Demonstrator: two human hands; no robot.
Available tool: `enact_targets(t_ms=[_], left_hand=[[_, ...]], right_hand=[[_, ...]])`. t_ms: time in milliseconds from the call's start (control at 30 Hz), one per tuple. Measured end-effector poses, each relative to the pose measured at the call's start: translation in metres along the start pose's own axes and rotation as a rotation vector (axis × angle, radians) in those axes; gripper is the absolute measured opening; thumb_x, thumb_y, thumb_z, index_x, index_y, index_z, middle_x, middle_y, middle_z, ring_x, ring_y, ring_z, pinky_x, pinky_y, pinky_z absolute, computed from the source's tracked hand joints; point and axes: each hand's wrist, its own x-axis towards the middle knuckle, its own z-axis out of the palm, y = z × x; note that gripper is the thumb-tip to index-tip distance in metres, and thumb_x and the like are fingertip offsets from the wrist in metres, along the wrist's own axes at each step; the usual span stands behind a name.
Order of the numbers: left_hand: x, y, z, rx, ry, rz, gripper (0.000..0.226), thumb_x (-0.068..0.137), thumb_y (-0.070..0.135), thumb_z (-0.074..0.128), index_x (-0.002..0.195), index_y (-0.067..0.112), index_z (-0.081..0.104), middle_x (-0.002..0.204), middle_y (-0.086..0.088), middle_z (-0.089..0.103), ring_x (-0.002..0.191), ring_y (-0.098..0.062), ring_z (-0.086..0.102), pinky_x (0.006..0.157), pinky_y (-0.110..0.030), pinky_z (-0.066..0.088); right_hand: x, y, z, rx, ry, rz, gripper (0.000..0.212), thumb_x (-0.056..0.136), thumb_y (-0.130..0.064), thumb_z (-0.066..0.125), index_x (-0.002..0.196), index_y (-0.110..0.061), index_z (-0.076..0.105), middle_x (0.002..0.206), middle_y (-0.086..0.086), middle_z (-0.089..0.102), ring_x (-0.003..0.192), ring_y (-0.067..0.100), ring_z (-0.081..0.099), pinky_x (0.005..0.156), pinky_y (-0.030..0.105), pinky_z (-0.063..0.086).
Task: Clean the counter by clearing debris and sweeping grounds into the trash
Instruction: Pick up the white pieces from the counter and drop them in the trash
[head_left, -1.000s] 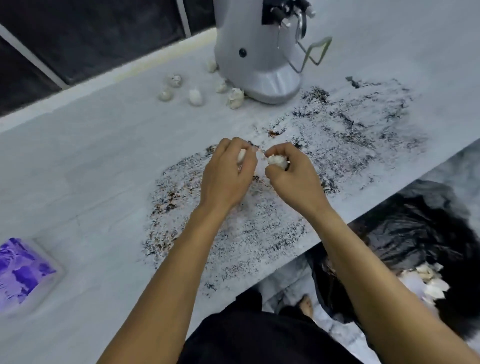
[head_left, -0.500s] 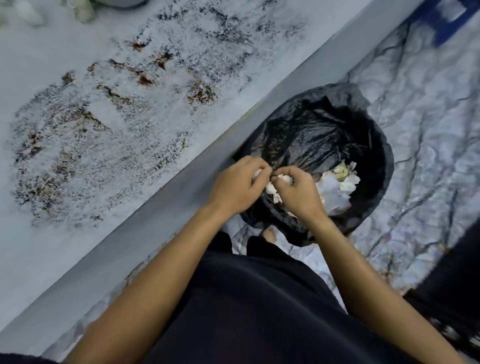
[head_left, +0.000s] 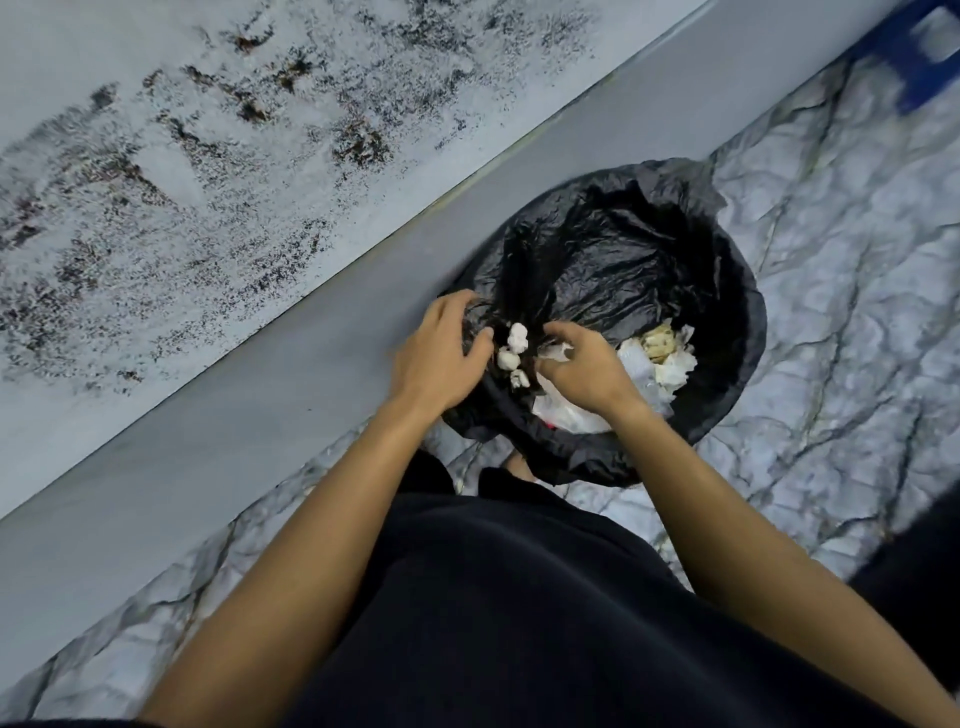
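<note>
Both hands hover over the black-lined trash bin (head_left: 727, 270) on the floor beside the counter. My left hand (head_left: 441, 358) is at the bin's near-left rim with its fingers spread and relaxed. My right hand (head_left: 584, 366) is just right of it, fingers loosely curled. Three small white debris lumps (head_left: 517, 338) are in the air between the hands, over the bin. A white scrap shows under my right fingertips; whether it is held is unclear. Dark coffee grounds (head_left: 208, 208) are smeared widely across the white counter (head_left: 67, 384) at upper left.
Crumpled white tissue and paper (head_left: 665, 358) lie inside the bin to the right of my hands. The counter's grey front edge (head_left: 322, 364) runs diagonally right beside the bin. The floor is marbled grey-white (head_left: 841, 312). A blue object (head_left: 919, 57) sits at the top right corner.
I turned from the counter to the bin, carrying white lumps in both hands. The hands have since parted and loosened, and the lumps now fall between them.
</note>
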Motion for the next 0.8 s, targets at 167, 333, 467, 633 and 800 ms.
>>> enact_targets(t_ms=[167, 333, 467, 633, 800], left_hand=[[-0.018, -0.005, -0.028, -0.071, 0.077, 0.013, 0.049, 0.093, 0.052, 0.048, 0.138, 0.041, 0.035, 0.143, 0.015, 0.039, 0.107, -0.013, 0.06, 0.083, -0.039, 0.053], [-0.029, -0.003, -0.082, -0.089, 0.252, 0.062, 0.041, 0.094, 0.047, 0.054, 0.133, 0.043, 0.042, 0.134, 0.022, 0.044, 0.092, -0.002, 0.055, 0.073, -0.028, 0.047], [-0.021, -0.019, -0.147, -0.137, 0.443, 0.067, 0.036, 0.094, 0.043, 0.056, 0.129, 0.04, 0.05, 0.13, 0.02, 0.049, 0.085, -0.003, 0.055, 0.073, -0.026, 0.047], [0.009, -0.067, -0.241, -0.116, 0.643, 0.006, 0.033, 0.093, 0.045, 0.055, 0.126, 0.04, 0.054, 0.127, 0.02, 0.053, 0.094, -0.002, 0.056, 0.076, -0.025, 0.046], [0.051, -0.128, -0.324, -0.052, 0.713, -0.035, 0.037, 0.093, 0.047, 0.051, 0.128, 0.039, 0.052, 0.134, 0.018, 0.05, 0.109, -0.008, 0.057, 0.084, -0.029, 0.049]], right_hand=[[-0.012, -0.01, -0.009, 0.013, 0.046, -0.078, 0.05, 0.094, -0.021, 0.065, 0.141, -0.024, 0.05, 0.142, -0.005, 0.053, 0.126, 0.018, 0.052, 0.102, 0.037, 0.047], [-0.025, -0.081, 0.001, 0.046, 0.091, -0.321, 0.04, 0.094, -0.026, 0.064, 0.133, -0.029, 0.056, 0.127, -0.016, 0.06, 0.109, 0.005, 0.058, 0.093, 0.029, 0.051], [-0.03, -0.163, 0.014, 0.049, 0.083, -0.54, 0.032, 0.095, -0.027, 0.06, 0.128, -0.03, 0.059, 0.121, -0.017, 0.063, 0.105, -0.001, 0.058, 0.087, 0.022, 0.05], [-0.012, -0.274, 0.041, -0.021, 0.057, -0.71, 0.03, 0.095, -0.033, 0.06, 0.125, -0.031, 0.06, 0.116, -0.016, 0.064, 0.103, 0.007, 0.06, 0.085, 0.03, 0.053], [0.02, -0.374, 0.085, -0.083, 0.151, -0.846, 0.033, 0.093, -0.028, 0.061, 0.126, -0.021, 0.061, 0.114, -0.007, 0.066, 0.097, 0.007, 0.06, 0.085, 0.023, 0.049]])
